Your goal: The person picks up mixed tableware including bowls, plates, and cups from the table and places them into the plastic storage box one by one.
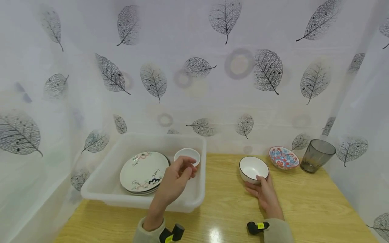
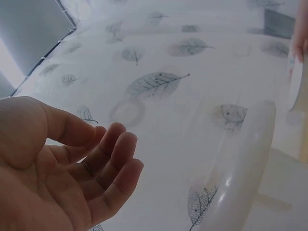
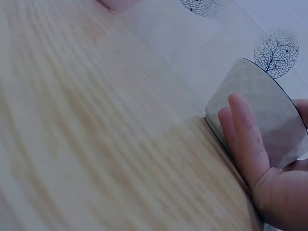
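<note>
A white bowl with a dark rim (image 1: 254,168) is held by my right hand (image 1: 266,194), thumb over its rim and fingers against its outer side. In the right wrist view the same bowl (image 3: 264,115) shows a textured outside, close to the tabletop. My left hand (image 1: 176,179) hovers over the white plastic tub (image 1: 194,202), fingers loosely bent and nothing between them; the left wrist view shows the hand (image 2: 72,168) likewise. Inside the tub lie a stack of white plates (image 1: 141,172) with floral print and a small white bowl (image 1: 186,153), partly hidden by the left hand.
On the wooden table (image 1: 225,209), a red and blue patterned bowl (image 1: 283,158) stands right of the held bowl, beside a grey translucent cup (image 1: 317,156). A white curtain with leaf prints (image 1: 194,101) closes off the back and sides.
</note>
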A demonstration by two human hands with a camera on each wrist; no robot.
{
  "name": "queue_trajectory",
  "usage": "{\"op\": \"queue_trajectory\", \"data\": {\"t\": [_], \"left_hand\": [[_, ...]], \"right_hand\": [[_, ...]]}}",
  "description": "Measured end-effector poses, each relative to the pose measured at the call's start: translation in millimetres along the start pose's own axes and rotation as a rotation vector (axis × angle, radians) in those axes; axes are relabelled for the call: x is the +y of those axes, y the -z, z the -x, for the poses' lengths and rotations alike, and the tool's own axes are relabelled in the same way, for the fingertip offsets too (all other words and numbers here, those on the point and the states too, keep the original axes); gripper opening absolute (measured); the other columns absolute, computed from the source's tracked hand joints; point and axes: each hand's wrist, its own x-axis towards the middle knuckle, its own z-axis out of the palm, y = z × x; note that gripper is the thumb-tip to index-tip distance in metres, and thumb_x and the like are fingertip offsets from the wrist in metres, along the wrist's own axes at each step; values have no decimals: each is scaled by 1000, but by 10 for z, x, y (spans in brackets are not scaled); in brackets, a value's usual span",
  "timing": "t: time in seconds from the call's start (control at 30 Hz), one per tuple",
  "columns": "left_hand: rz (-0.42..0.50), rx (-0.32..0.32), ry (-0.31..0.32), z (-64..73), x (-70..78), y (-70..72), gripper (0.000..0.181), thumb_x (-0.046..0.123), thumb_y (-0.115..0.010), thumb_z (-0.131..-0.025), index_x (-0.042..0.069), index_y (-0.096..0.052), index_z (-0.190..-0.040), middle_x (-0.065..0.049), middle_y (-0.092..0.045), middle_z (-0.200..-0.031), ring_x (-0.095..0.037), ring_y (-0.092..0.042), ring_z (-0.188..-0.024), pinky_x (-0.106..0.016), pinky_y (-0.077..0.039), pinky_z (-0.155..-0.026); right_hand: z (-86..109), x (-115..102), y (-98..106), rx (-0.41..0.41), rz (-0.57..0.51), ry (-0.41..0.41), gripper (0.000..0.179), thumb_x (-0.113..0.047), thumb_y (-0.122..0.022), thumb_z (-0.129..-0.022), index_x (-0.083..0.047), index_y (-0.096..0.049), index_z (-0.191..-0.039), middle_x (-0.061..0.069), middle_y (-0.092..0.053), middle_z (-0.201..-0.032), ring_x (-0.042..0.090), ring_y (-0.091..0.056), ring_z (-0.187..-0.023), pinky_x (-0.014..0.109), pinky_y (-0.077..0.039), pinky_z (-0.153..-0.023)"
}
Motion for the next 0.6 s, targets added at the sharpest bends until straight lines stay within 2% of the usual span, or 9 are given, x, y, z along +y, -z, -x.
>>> {"op": "queue_trajectory", "data": {"t": [0.33, 0.6], "left_hand": [[-2, -25, 17, -28, -12, -20, 23, 1, -47, -101, 9, -61, -117, -15, -65, -100, -19, -63, -87, -34, -56, -79], [-24, -8, 23, -28, -20, -18, 23, 1, -47, -101, 10, -61, -117, -7, -66, -97, -18, -64, -87, -30, -56, -79]], "right_hand": [[54, 0, 29, 13, -21, -21, 69, -18, -31, -106, -32, 14, -156, 25, -20, -151, 17, -72, -86, 32, -60, -76], [71, -39, 34, 10, -16, -10, 70, -11, -32, -103, -24, 9, -159, 26, -14, -154, 18, -71, -82, 31, -59, -80]]}}
